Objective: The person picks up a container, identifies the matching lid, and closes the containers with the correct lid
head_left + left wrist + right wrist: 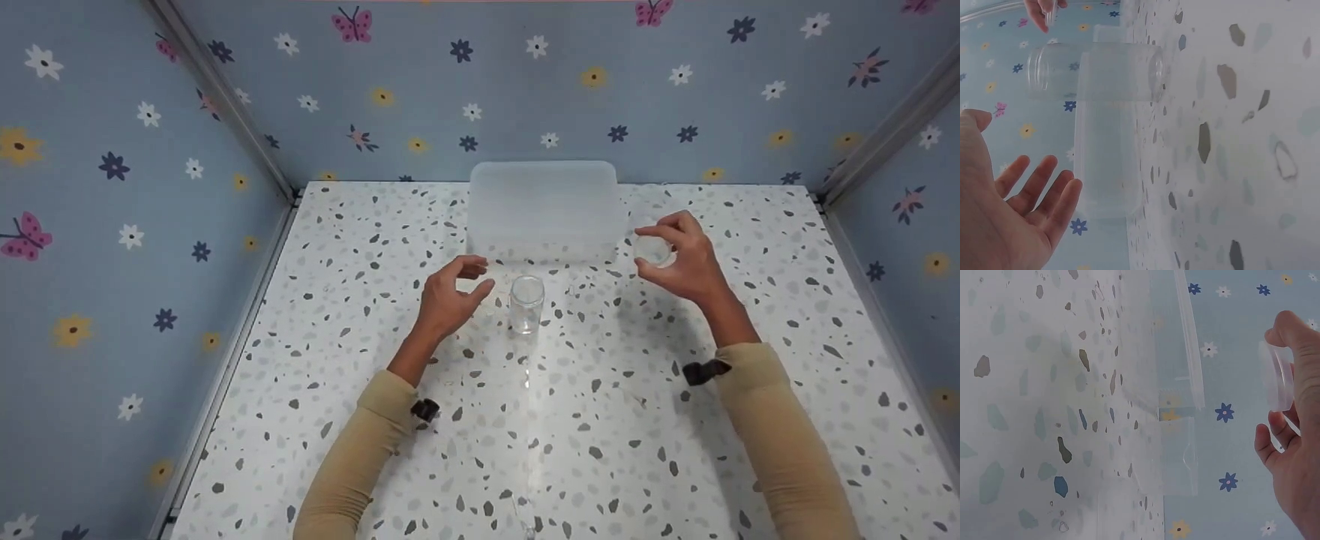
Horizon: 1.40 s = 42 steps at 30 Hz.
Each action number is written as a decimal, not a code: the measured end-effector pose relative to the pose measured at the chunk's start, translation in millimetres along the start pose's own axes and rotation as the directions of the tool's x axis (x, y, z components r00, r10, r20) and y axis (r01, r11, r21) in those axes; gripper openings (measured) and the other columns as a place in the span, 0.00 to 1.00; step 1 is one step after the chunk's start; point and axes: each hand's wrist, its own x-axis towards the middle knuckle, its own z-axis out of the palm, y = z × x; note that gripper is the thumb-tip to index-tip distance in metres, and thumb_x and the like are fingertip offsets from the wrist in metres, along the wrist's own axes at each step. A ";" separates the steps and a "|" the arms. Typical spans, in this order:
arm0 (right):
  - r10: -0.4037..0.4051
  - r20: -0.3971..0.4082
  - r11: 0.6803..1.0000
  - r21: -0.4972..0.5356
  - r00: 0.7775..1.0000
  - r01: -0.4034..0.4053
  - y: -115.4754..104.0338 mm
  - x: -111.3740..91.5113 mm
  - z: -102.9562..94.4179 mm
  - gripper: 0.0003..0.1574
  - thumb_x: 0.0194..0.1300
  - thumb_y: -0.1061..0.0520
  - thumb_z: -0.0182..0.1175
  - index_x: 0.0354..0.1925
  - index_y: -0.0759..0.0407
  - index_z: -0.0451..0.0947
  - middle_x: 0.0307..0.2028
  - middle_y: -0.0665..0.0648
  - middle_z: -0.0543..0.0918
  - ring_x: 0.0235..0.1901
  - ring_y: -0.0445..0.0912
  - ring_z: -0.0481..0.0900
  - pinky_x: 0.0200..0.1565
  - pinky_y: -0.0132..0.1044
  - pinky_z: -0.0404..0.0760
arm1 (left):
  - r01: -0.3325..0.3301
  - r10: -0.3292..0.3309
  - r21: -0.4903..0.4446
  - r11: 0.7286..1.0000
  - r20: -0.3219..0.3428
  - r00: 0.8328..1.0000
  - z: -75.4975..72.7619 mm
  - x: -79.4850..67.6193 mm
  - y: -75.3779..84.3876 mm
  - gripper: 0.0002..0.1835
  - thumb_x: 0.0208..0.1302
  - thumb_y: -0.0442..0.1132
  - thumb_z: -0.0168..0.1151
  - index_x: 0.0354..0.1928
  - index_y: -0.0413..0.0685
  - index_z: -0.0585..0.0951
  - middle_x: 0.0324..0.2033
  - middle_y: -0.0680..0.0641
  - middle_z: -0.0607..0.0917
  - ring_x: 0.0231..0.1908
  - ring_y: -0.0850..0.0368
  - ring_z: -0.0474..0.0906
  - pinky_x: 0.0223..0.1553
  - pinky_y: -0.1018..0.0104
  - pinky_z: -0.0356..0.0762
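Observation:
A clear jar [526, 307] stands upright on the table, its threaded neck bare at the top in the left wrist view. My left hand [451, 298] hovers just left of the jar, apart from it, thumb and fingers spread with nothing between them. Over on the right, my right hand [686, 259] pinches a round clear lid [1278, 377] by its edge, thumb on one side and fingers on the other. The lid is held above the table, tilted on its side.
Behind the jar sits a large translucent plastic box [543, 202] with a frosted top, close to the back wall. A smaller clear container [1179, 458] shows near it in the right wrist view. Flower-patterned panels [510, 82] enclose the speckled table [600, 450].

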 end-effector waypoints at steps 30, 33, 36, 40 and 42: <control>-0.312 -0.125 0.943 0.080 0.942 0.323 -42.8 11.5 46.8 0.30 0.56 0.68 0.84 0.58 0.64 0.90 0.48 0.71 0.74 0.42 0.54 0.69 0.47 0.42 0.70 | 0.005 0.015 -0.100 0.995 0.194 0.981 11.7 44.4 50.8 0.18 0.79 0.45 0.72 0.63 0.45 0.89 0.51 0.38 0.93 0.53 0.42 0.89 0.62 0.48 0.86; -0.326 -0.116 0.937 0.090 0.938 0.337 -48.8 13.4 50.7 0.30 0.56 0.68 0.84 0.58 0.64 0.90 0.48 0.70 0.74 0.43 0.55 0.71 0.48 0.41 0.71 | 0.020 0.006 -0.119 0.993 0.211 0.978 15.9 48.0 54.1 0.18 0.79 0.45 0.71 0.63 0.45 0.89 0.51 0.37 0.93 0.53 0.42 0.89 0.63 0.47 0.86; -0.342 -0.117 0.929 0.105 0.932 0.354 -54.3 15.8 54.7 0.30 0.56 0.68 0.85 0.58 0.64 0.90 0.48 0.69 0.75 0.43 0.56 0.72 0.48 0.40 0.73 | 0.026 0.004 -0.134 0.991 0.225 0.974 19.5 51.2 57.3 0.18 0.79 0.45 0.72 0.64 0.46 0.89 0.50 0.37 0.93 0.53 0.42 0.90 0.63 0.45 0.87; -0.375 -0.139 0.911 0.125 0.916 0.392 -58.7 18.0 60.2 0.32 0.53 0.71 0.85 0.58 0.64 0.90 0.47 0.69 0.75 0.43 0.57 0.72 0.48 0.41 0.73 | 0.029 0.006 -0.137 0.990 0.247 0.969 22.8 53.6 60.7 0.19 0.79 0.46 0.72 0.64 0.46 0.89 0.50 0.37 0.93 0.52 0.42 0.90 0.62 0.46 0.88; -0.395 -0.146 0.901 0.132 0.907 0.414 -60.4 19.0 62.7 0.33 0.52 0.72 0.85 0.58 0.65 0.90 0.47 0.69 0.75 0.43 0.57 0.72 0.48 0.41 0.74 | 0.030 0.007 -0.141 0.990 0.256 0.967 24.1 54.4 61.0 0.19 0.79 0.46 0.72 0.64 0.46 0.89 0.51 0.37 0.93 0.53 0.42 0.90 0.61 0.47 0.88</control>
